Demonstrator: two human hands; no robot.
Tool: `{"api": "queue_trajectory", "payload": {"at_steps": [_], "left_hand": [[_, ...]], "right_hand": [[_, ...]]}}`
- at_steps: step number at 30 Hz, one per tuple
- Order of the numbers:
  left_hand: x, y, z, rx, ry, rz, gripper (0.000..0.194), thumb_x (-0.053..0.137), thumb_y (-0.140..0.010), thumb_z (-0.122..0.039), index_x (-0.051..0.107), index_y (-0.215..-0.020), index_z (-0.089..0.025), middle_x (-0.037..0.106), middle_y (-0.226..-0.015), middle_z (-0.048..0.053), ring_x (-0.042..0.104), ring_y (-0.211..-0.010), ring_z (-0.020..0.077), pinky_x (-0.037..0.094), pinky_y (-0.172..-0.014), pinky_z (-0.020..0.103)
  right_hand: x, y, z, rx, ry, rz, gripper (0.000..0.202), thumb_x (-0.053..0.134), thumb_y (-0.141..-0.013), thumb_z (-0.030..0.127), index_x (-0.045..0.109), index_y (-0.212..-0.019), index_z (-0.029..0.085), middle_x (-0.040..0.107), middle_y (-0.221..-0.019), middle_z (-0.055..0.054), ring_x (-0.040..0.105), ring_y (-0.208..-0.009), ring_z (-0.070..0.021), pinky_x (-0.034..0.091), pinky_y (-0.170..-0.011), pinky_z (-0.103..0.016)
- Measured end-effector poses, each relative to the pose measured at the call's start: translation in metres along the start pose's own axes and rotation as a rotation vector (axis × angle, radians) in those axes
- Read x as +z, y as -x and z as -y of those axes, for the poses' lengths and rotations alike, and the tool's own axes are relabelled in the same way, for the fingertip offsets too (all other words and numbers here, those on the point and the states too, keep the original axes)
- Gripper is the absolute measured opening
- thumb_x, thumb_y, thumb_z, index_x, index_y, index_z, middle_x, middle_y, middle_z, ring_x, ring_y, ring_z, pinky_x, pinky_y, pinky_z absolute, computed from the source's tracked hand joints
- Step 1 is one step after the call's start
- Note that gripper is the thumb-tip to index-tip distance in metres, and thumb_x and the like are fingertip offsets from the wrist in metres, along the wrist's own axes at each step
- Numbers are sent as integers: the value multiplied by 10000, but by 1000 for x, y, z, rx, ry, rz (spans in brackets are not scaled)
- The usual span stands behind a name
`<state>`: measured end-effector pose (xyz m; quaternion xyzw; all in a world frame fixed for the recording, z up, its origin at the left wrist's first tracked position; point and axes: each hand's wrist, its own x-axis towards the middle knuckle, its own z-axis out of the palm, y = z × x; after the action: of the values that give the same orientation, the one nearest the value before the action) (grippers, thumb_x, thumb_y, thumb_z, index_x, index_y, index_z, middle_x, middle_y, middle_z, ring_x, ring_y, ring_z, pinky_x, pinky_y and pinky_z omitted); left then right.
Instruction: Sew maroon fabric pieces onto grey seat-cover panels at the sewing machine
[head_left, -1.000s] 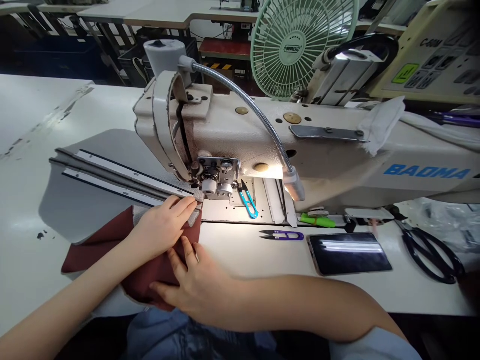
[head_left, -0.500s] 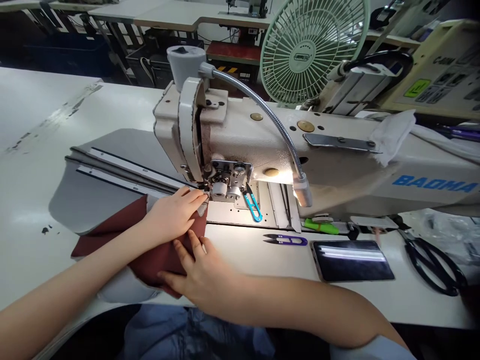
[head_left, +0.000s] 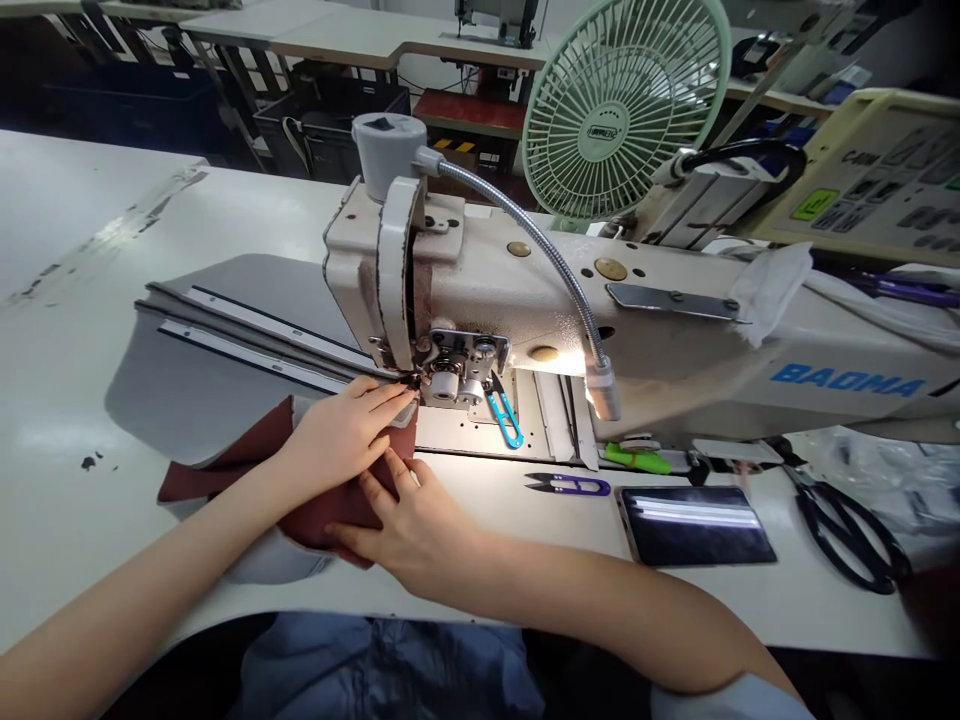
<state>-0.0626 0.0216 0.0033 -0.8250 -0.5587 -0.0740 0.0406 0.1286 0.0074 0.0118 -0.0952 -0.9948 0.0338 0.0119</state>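
My left hand (head_left: 337,440) lies flat on the work, its stretched fingertips close beside the presser foot area of the sewing machine (head_left: 480,270). Just to the right and nearer to me, my right hand (head_left: 420,535) rests with spread fingers on the maroon fabric (head_left: 319,515). Under and around the maroon layer is a grey fabric piece (head_left: 172,410), spread out to the left. Two pale strips with dark edges, the upper strip (head_left: 277,328) and the lower strip (head_left: 247,358), run along it toward the needle. The needle itself is hidden.
Blue thread snips (head_left: 505,415) lie on the machine bed, purple snips (head_left: 570,485) on the table. Rightward are a phone (head_left: 697,525), black-handled scissors (head_left: 851,525) and a green-handled tool (head_left: 637,459). A lamp (head_left: 602,388) hangs over the bed; a green fan (head_left: 600,130) stands behind.
The camera view has shifted slightly. The near edge of the maroon fabric and my right hand have moved a little away from me. Both hands stay on the fabric.
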Motion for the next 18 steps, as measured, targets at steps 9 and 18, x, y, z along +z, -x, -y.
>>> {"api": "queue_trajectory", "payload": {"at_steps": [9,18], "left_hand": [[10,6,-2,81,-61,-116,358,548,-868,-123,675,-1198,-184,683,-1207,71,569,-1002,239,524,-858,344],[-1,-8,-9,-47,41,88,305,533,-862,-92,655,-1133,-158,610,-1250,85,511,-1140,242,532,-887,320]], "right_hand": [[-1,-1,1,5,4,22,440,494,-974,393,499,-1414,396,532,-1356,-186,503,-1218,-395,428,-801,-440],[0,1,1,3,-16,21,452,484,-978,367,474,-1429,396,498,-1384,-200,431,-1283,-417,427,-807,-469]]}}
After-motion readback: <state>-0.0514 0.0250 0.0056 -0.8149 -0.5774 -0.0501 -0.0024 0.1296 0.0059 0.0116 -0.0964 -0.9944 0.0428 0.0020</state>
